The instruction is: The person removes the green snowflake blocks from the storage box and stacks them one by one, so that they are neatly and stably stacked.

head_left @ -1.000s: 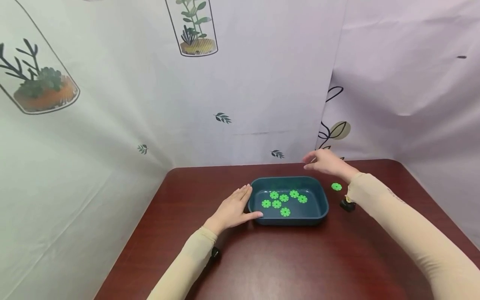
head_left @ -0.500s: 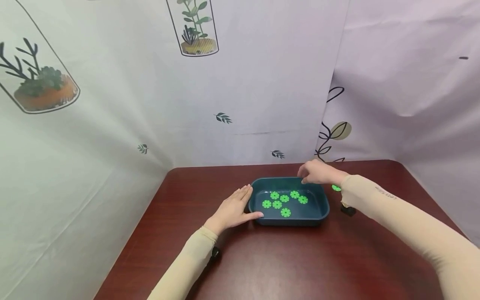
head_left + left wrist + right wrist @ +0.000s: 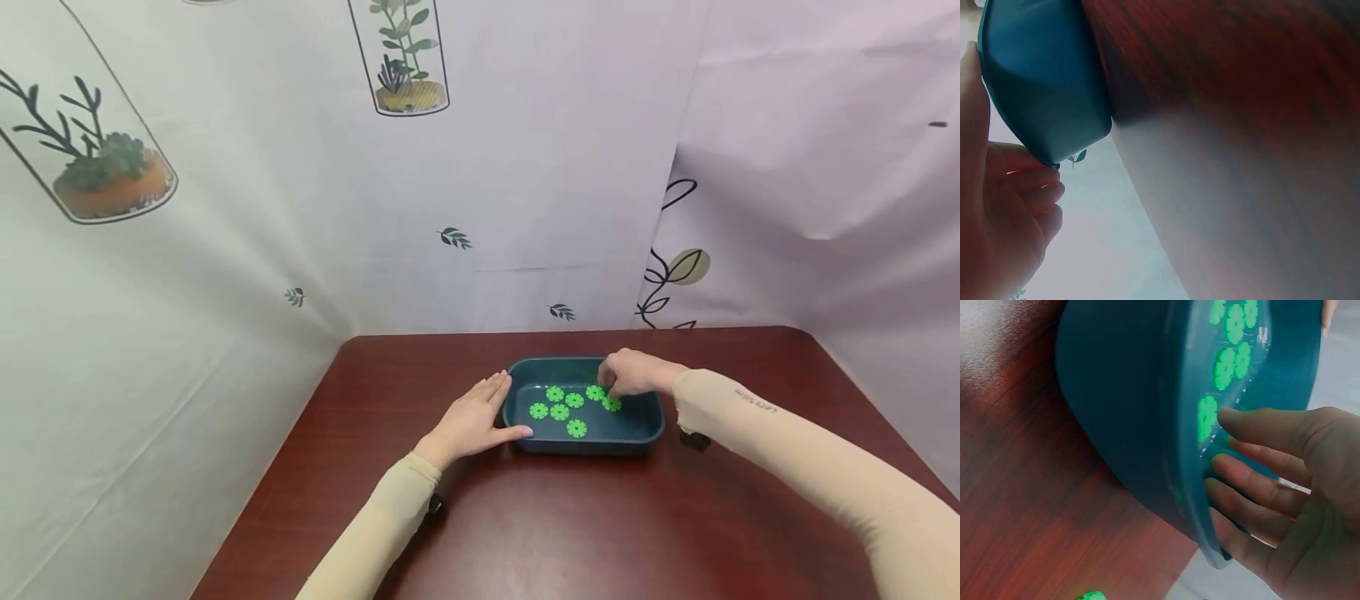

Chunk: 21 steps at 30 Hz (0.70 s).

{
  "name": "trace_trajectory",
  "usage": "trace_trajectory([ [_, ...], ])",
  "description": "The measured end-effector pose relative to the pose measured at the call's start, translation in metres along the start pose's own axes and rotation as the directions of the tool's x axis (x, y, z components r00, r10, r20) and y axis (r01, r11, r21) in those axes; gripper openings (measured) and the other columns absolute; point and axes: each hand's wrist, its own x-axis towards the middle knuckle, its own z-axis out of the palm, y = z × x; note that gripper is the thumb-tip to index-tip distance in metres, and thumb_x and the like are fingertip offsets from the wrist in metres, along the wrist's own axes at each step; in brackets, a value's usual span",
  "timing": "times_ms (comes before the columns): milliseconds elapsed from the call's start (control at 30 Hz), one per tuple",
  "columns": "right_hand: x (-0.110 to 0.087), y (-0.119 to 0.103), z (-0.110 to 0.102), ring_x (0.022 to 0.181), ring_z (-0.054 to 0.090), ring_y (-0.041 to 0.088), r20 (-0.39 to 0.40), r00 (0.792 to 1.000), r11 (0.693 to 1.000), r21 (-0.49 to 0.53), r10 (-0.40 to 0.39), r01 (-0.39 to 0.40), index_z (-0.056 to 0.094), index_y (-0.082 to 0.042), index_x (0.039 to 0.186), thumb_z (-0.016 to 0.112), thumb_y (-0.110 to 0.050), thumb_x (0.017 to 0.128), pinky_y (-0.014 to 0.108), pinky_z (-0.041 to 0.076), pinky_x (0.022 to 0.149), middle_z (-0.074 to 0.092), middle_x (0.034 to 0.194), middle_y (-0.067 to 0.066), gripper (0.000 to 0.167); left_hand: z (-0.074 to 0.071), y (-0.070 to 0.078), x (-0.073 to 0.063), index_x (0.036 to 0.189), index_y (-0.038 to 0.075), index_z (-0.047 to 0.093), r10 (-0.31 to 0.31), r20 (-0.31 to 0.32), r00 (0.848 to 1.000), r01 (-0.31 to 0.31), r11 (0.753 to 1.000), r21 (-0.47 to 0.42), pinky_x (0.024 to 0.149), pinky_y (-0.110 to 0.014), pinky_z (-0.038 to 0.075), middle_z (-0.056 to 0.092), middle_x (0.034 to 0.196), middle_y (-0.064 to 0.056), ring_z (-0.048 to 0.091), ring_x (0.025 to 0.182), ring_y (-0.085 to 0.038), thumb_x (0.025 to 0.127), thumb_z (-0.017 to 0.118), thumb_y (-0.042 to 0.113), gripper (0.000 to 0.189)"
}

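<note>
A dark teal rectangular tray (image 3: 581, 447) stands on the table with several bright green notched discs (image 3: 576, 428) lying flat on its floor. My left hand (image 3: 467, 422) rests against the tray's left end, thumb over the front corner and fingers along the side; the left wrist view shows fingertips at the rim of the tray (image 3: 1047, 81). Over the right end, my right hand (image 3: 636, 372) reaches down inside. In the right wrist view its thumb tip is beside the nearest green disc (image 3: 1207, 417), fingers bent loosely and apart from the thumb. Whether they touch the disc, I cannot tell.
Another green disc (image 3: 1092, 595) lies on the table outside the tray, partly cut off in the right wrist view and hidden by the arm in the head view. The reddish-brown table (image 3: 555, 525) meets a printed cloth wall (image 3: 525, 167) behind.
My right hand has come down from above the tray's back right corner into the tray. The left hand keeps its place at the left end. The head view has shifted slightly.
</note>
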Motion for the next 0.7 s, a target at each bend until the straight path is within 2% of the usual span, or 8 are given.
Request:
trace_trajectory([
  [400, 0.0009, 0.0064, 0.0055, 0.089, 0.062, 0.02, 0.088, 0.996, 0.999, -0.036, 0.012, -0.009, 0.069, -0.003, 0.112, 0.08, -0.005, 0.084, 0.037, 0.057, 0.078, 0.067, 0.102, 0.01, 0.03, -0.001, -0.0004, 0.0014, 0.158, 0.003, 0.03, -0.025, 0.024, 0.999, 0.025, 0.999, -0.023, 0.122, -0.034, 0.02, 0.028, 0.163, -0.012, 0.023, 0.152, -0.02, 0.089, 0.05, 0.076, 0.102],
  [700, 0.0068, 0.0093, 0.0106, 0.085, 0.06, 0.018, 0.113, 0.993, 0.999, -0.037, 0.03, -0.026, 0.07, -0.004, 0.11, 0.08, -0.007, 0.084, 0.035, 0.056, 0.077, 0.066, 0.098, 0.007, 0.028, -0.002, 0.0006, -0.0012, 0.157, 0.002, 0.031, -0.022, 0.017, 1.0, 0.023, 0.999, -0.044, 0.121, -0.036, 0.024, 0.03, 0.163, -0.013, 0.026, 0.151, -0.022, 0.09, 0.053, 0.074, 0.101],
])
